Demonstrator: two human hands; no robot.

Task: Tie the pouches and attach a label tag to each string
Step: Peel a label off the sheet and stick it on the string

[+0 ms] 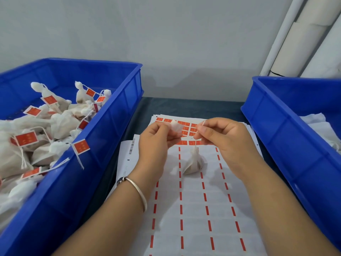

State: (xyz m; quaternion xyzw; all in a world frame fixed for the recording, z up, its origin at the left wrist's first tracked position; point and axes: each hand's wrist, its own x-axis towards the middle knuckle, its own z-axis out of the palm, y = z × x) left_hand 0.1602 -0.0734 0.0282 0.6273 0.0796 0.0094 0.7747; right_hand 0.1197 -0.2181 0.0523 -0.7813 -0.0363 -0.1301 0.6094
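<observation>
My right hand [227,139] pinches a thin white string between thumb and fingertips. A small white pouch [194,163] hangs from that string, its base at the label sheet [193,209]. My left hand [156,143] pinches a small crumpled white piece [176,127] just left of the right hand's fingertips. I cannot tell whether that piece belongs to the pouch. Rows of red labels [186,128] remain at the far end of the sheet, partly hidden by both hands. The near part of the sheet shows only red dashes.
A blue bin [103,145] on the left holds several tied pouches with red tags [25,138]. One tag hangs over its rim. A second blue bin [276,126] on the right holds white fabric [321,126]. White pipes stand at the back right.
</observation>
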